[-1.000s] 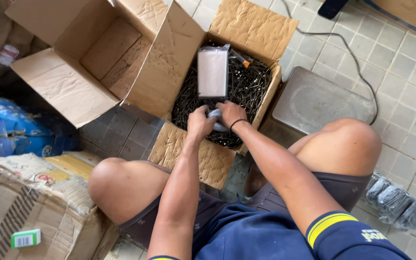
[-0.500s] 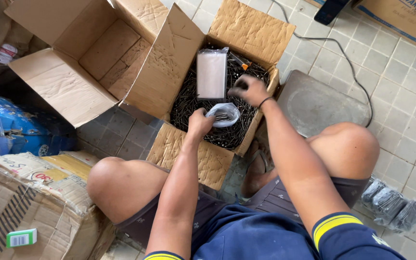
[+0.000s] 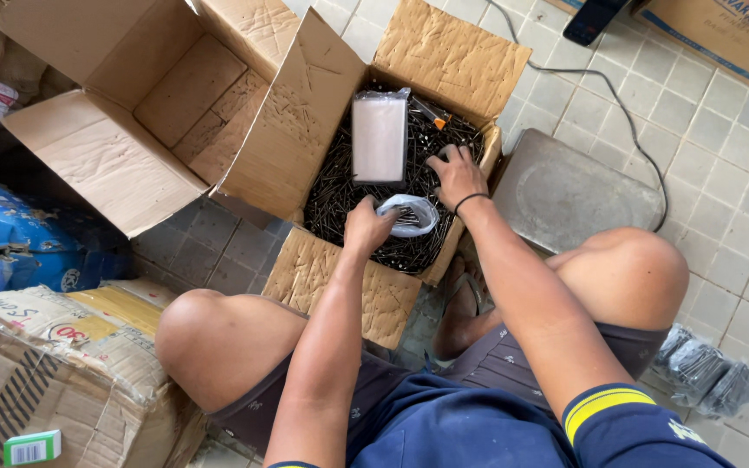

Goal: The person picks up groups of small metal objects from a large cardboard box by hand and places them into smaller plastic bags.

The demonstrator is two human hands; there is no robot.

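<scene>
An open cardboard box (image 3: 452, 61) on the tiled floor is filled with dark nails (image 3: 340, 186). My left hand (image 3: 364, 227) holds the rim of a small clear plastic bag (image 3: 409, 215) that has some nails in it. My right hand (image 3: 454, 173) reaches into the nails at the right side of the box, fingers curled down among them; whether it holds any I cannot tell. A stack of clear plastic bags (image 3: 380, 137) lies on the nails at the back. An orange-tipped tool (image 3: 431, 113) lies beside the stack.
An empty open cardboard box (image 3: 114, 147) stands to the left. A grey flat scale (image 3: 578, 191) with a cable sits right of the nail box. Filled bags of nails (image 3: 708, 368) lie by my right knee. A taped carton (image 3: 54, 364) and blue packaging (image 3: 19, 243) are at the left.
My right hand left the bag, swung to the back right of the box, then came down into the nails. The bag's mouth now stands open in my left hand.
</scene>
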